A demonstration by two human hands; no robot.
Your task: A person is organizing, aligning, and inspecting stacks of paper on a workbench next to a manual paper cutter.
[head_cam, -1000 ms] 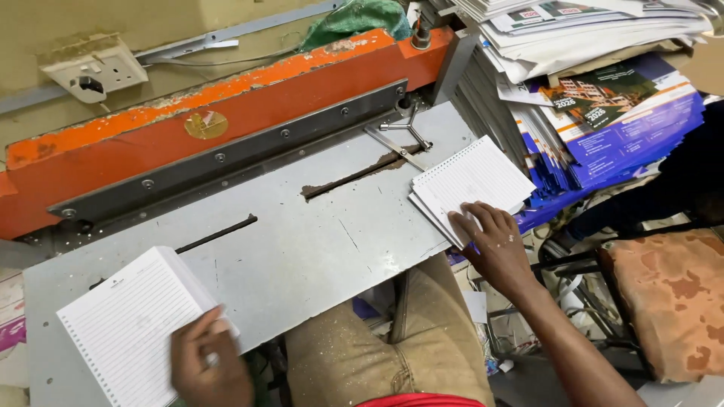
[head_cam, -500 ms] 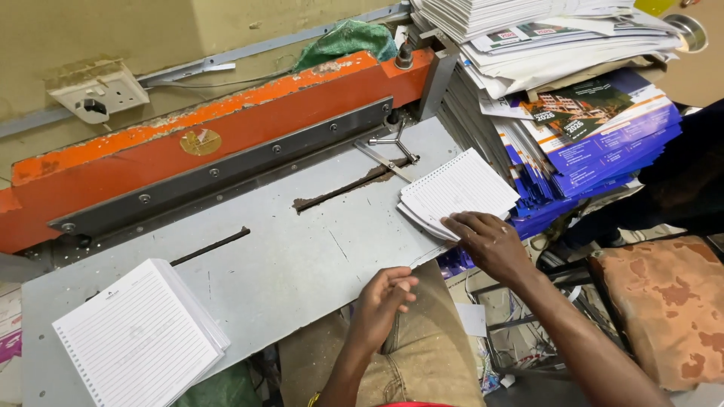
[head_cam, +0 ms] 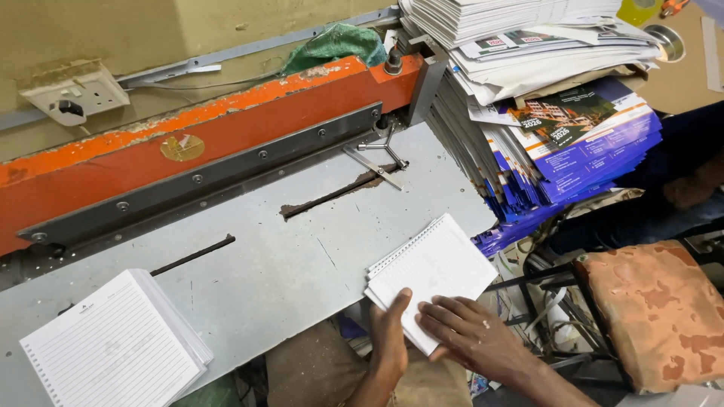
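Note:
A small stack of white punched sheets [head_cam: 437, 264] lies at the near right corner of the grey metal machine table [head_cam: 286, 264], partly over its edge. My left hand [head_cam: 388, 332] presses against the stack's near left edge, thumb on top. My right hand [head_cam: 471, 332] lies flat on the stack's near corner, fingers spread. A thicker stack of lined white sheets [head_cam: 113, 347] rests at the near left of the table, away from both hands.
An orange machine bar [head_cam: 204, 143] with a grey clamp strip runs across the back of the table. Tall piles of printed blue and white paper [head_cam: 550, 113] stand at the right. A patterned orange cushion seat [head_cam: 648, 301] is at lower right. A wall socket [head_cam: 72, 94] sits at upper left.
My left hand left the lined stack at the left and moved right to the small stack. The small stack now sits nearer the table's front edge, under both hands.

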